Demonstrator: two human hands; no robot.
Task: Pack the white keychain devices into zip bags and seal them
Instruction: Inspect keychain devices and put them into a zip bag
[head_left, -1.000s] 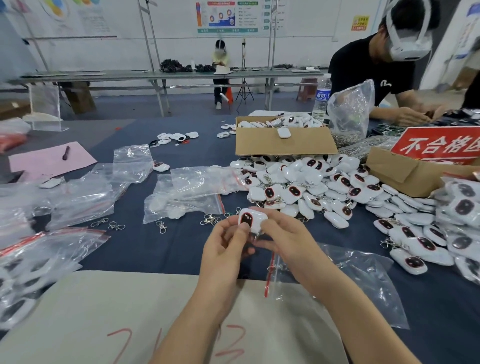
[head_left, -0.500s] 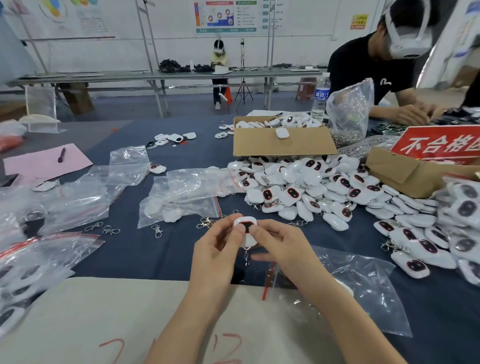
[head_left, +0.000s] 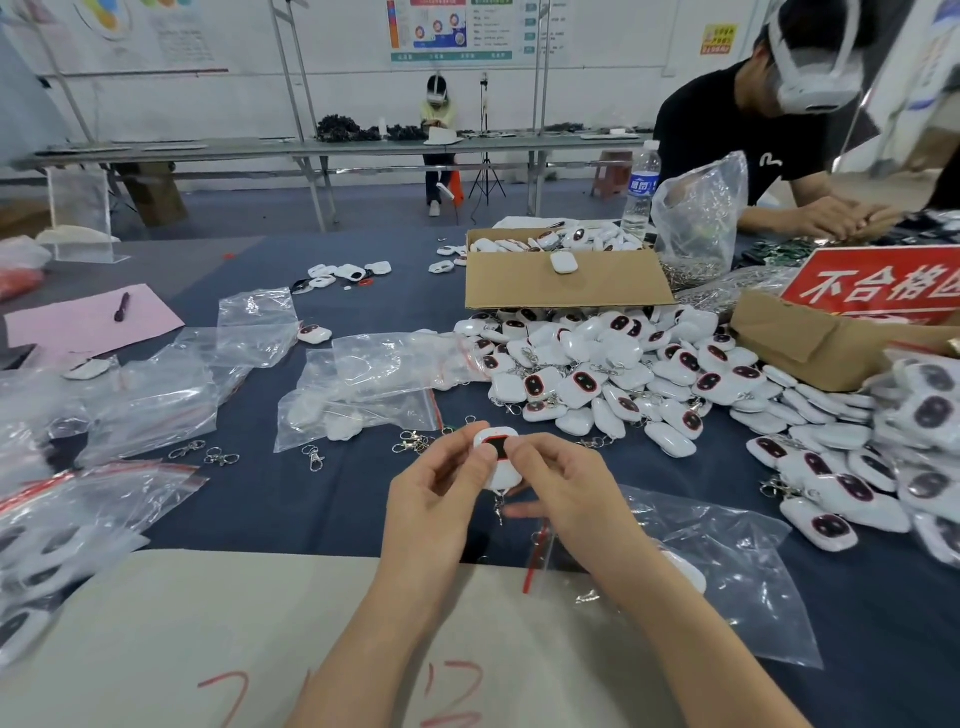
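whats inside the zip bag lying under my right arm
Through the clear zip bag shows part of one white keychain device and a metal clasp. The right forearm covers the rest, so anything more inside is hidden.

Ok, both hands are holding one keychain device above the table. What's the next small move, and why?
Probably lower the device to the red-striped mouth of the zip bag lying under the right hand. Both that and the left hand pinch it, its clip hangs free, and it isn't bagged yet.
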